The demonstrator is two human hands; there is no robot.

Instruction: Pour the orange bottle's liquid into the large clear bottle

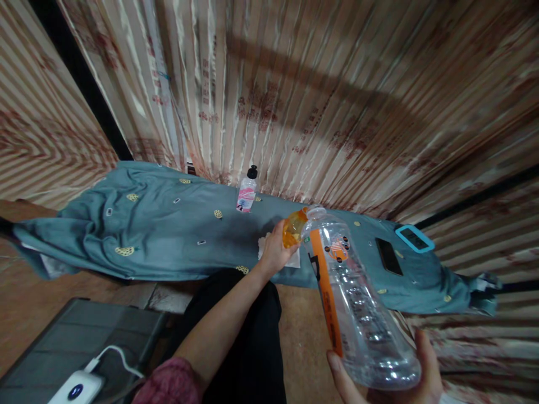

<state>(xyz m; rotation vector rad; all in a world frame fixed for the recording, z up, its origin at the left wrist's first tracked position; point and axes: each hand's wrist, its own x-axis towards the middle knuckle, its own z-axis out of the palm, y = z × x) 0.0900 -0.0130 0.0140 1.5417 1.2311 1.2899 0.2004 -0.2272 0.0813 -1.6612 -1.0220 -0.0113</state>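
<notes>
— What do we have in our hands?

— Our right hand (391, 376) cups the base of a large clear plastic bottle (362, 303), fingers wrapped under and around its bottom. The bottle is tilted, its neck pointing up and away from us towards the cloth-covered tabletop (168, 235). An orange label strip (326, 297) runs along its side.

— And the left?

— Our left hand (275, 249) is closed around the orange cap (293, 227) at the bottle's mouth, fingers gripping it. We cannot tell whether the cap sits fully on the neck or just beside it. The forearm reaches out from a reddish sleeve (168, 384) at the bottom of the view.

— Where does the bottle sit relative to the tabletop?

— It is held in the air above our lap, its top end over the near edge of the teal cloth. Under our left hand a white tissue (295, 259) lies on the cloth.

— What else lies there?

— A small bottle with a pink label and a black cap (247, 193) stands upright near the far edge, by the striped curtain (337, 101). To the right, well apart from it, a dark phone (388, 256) lies flat, and just beyond that a device with a blue frame (415, 238).

— And lower left?

— A dark grey case (84, 331), with a white gadget and its white cable (78, 387) resting on it.
</notes>
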